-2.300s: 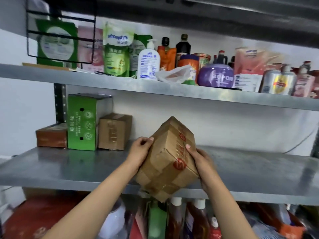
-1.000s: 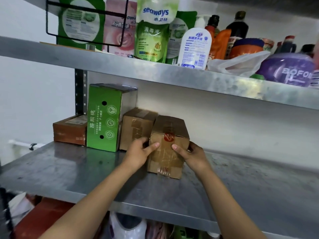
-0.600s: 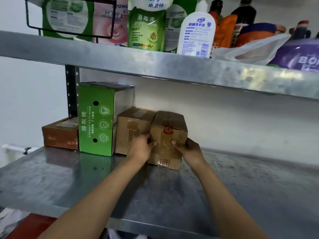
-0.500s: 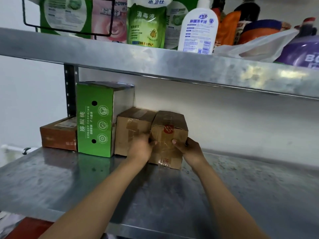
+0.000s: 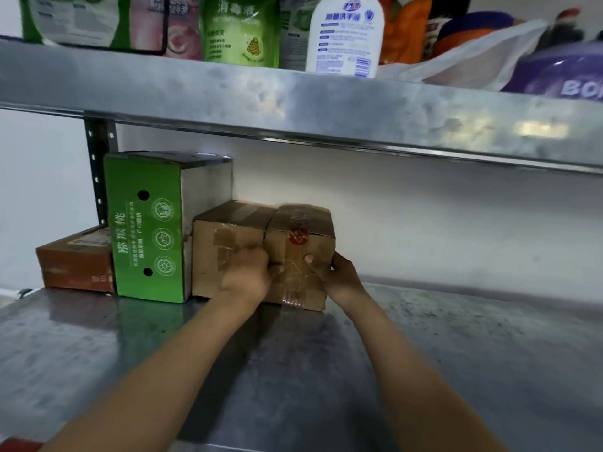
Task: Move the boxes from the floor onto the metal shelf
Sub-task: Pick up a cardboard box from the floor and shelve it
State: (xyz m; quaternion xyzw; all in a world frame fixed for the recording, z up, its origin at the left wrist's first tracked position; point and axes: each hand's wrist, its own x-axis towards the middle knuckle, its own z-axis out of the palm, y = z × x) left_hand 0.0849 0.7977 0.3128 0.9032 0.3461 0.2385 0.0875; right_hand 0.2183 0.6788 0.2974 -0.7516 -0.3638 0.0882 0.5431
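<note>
Both hands [image 5: 293, 275] grip taped box [image 5: 301, 236] | on metal shelf [image 5: 456, 353] | touching neighbour box [image 5: 225, 243]

Between the hands sits a plain brown cardboard box [image 5: 300, 256] with glossy clear tape and a round red stamp; just left of the left hand [image 5: 246, 277] a second brown box [image 5: 225, 243] carries darker tan tape patches. Farther left stand a bright green box [image 5: 146, 226] with white characters, white round emblems and black holes, and a rust-brown box [image 5: 76, 261]. Under the hands the metal shelf [image 5: 456, 353] is mottled grey; above them are a green pouch [image 5: 239, 29] and a white bottle [image 5: 346, 34] with blue print.
</note>
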